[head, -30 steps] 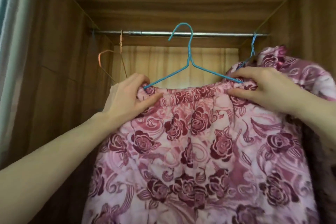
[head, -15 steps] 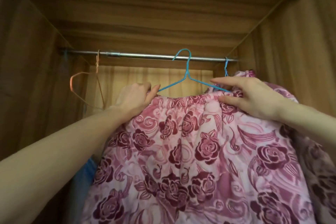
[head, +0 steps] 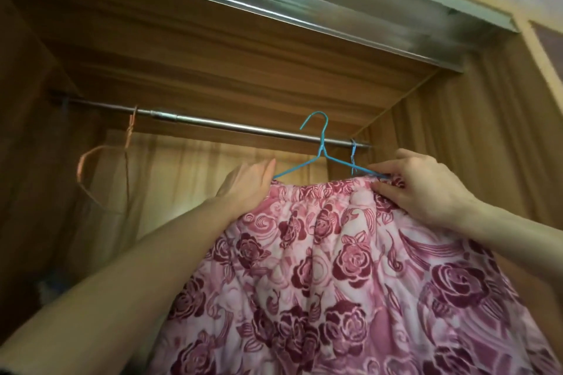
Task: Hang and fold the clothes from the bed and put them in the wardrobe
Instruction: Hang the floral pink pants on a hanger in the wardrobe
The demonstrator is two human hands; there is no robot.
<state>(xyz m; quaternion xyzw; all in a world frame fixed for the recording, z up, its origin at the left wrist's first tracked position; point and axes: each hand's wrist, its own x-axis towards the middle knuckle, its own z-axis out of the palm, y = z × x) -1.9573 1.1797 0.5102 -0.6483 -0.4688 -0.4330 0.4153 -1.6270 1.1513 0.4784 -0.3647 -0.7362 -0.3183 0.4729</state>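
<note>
— Pink rose-print garment [head: 350, 268] hangs on your blue wire hanger [head: 320, 158], its hook just at the rail [head: 243, 126]; is it seated?

— I can't tell. Your right hand [head: 426, 192] pinches waistband and wire below the rail; your left hand [head: 246, 184], fingers straight, rests on the other corner. Let go early and the waistband could slide off.

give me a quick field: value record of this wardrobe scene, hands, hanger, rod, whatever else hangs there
garment: pink rose-print garment on a blue hanger
hanger hook: raised at the rod; whether it rests on it cannot be told
left hand: fingers straight, at the garment's left top edge
right hand: pinches the waistband and hanger end
also on rod: empty orange hanger at left, second blue hanger hook at right
</note>
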